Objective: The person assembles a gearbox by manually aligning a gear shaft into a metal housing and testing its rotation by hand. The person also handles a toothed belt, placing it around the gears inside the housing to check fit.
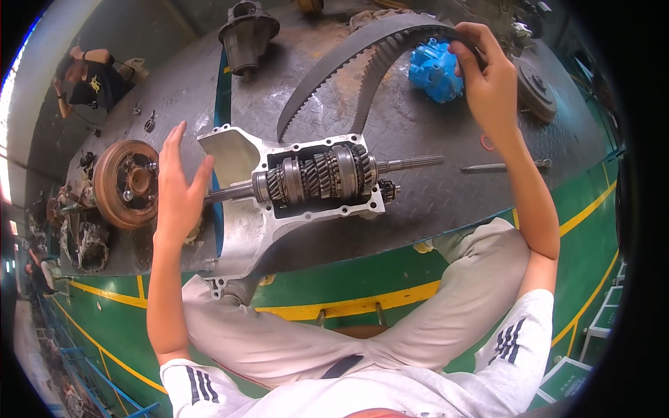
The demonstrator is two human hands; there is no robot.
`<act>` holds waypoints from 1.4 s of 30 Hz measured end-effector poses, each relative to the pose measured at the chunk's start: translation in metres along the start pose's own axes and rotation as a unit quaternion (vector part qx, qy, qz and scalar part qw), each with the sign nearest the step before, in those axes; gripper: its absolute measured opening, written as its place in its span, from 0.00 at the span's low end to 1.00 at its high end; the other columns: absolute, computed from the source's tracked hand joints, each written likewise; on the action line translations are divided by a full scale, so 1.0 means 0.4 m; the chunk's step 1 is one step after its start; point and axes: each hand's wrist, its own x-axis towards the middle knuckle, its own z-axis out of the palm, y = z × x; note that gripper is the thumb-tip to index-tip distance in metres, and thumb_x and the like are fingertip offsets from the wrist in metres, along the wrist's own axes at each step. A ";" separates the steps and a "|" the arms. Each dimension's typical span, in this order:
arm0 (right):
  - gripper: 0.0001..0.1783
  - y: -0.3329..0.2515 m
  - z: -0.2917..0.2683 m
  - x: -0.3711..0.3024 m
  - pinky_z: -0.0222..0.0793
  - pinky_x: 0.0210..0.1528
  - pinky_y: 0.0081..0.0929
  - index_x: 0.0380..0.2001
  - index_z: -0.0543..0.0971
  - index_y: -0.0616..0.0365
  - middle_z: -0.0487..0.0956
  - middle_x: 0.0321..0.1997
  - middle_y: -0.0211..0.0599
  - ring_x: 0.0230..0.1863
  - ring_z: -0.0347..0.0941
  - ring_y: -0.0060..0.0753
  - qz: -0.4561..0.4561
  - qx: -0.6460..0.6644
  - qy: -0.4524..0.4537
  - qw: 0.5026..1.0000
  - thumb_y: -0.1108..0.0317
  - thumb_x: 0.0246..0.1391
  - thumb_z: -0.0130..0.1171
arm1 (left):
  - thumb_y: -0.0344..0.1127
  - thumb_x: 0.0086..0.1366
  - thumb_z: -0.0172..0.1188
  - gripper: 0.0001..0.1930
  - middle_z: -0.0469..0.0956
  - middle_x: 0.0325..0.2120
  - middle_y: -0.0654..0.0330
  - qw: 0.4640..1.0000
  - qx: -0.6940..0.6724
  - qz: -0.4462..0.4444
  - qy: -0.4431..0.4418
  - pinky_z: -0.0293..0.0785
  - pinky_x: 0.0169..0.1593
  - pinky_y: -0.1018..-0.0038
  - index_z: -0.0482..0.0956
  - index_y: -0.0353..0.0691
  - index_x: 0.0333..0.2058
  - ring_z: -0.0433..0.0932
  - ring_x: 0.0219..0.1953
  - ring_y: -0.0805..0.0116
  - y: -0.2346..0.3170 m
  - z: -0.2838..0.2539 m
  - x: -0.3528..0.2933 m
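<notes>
My right hand pinches one end of a black toothed belt, its thumb and fingers closed round the band. From there the belt arches leftward, and its loop comes down behind the gearbox housing. This silver half-housing lies open on the metal table, with a shaft carrying several gears inside it. The shaft's splined ends stick out on both sides. My left hand is raised beside the left shaft end, fingers stretched and thumb apart, holding nothing.
A blue cast part sits just below my right hand. A rusty brake drum stands at the left, a grey conical housing at the back. On the right lie a metal rod tool and a round disc. Another person is at far left.
</notes>
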 end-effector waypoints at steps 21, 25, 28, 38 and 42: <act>0.17 -0.038 0.028 0.050 0.80 0.62 0.30 0.62 0.79 0.64 0.86 0.59 0.41 0.58 0.85 0.33 0.183 0.356 0.176 0.899 0.69 0.77 0.51 | 0.32 0.48 0.85 0.59 0.46 0.82 0.37 0.962 -0.095 0.232 -0.107 0.55 0.78 0.42 0.63 0.49 0.78 0.50 0.80 0.29 0.377 0.043 -0.122; 0.19 -0.041 0.064 0.053 0.78 0.59 0.33 0.60 0.76 0.63 0.81 0.52 0.37 0.50 0.80 0.30 0.176 0.522 0.074 0.831 0.59 0.79 0.55 | 0.31 0.48 0.85 0.58 0.43 0.82 0.36 0.971 -0.071 0.227 -0.027 0.53 0.79 0.41 0.63 0.52 0.78 0.48 0.81 0.30 0.376 0.082 -0.096; 0.22 -0.062 0.074 0.056 0.75 0.55 0.34 0.59 0.74 0.63 0.74 0.47 0.34 0.44 0.72 0.29 0.113 0.611 -0.023 0.783 0.52 0.80 0.56 | 0.33 0.48 0.86 0.65 0.45 0.82 0.37 0.979 -0.064 0.191 0.040 0.52 0.80 0.43 0.52 0.41 0.80 0.50 0.81 0.32 0.350 0.089 -0.077; 0.09 -0.313 0.185 0.188 0.82 0.43 0.34 0.46 0.85 0.59 0.86 0.38 0.37 0.38 0.84 0.33 -0.101 0.331 0.010 0.938 0.72 0.66 0.62 | 0.33 0.65 0.73 0.50 0.51 0.79 0.44 0.935 -0.297 0.145 -0.132 0.50 0.80 0.52 0.52 0.36 0.79 0.52 0.80 0.44 0.268 0.023 -0.025; 0.17 -0.471 0.252 0.167 0.77 0.44 0.44 0.34 0.84 0.58 0.83 0.35 0.44 0.40 0.82 0.50 -0.338 0.161 0.082 0.924 0.59 0.45 0.75 | 0.35 0.68 0.69 0.42 0.60 0.72 0.43 0.906 -0.356 0.191 -0.129 0.57 0.75 0.50 0.58 0.35 0.75 0.60 0.73 0.43 0.216 0.047 0.003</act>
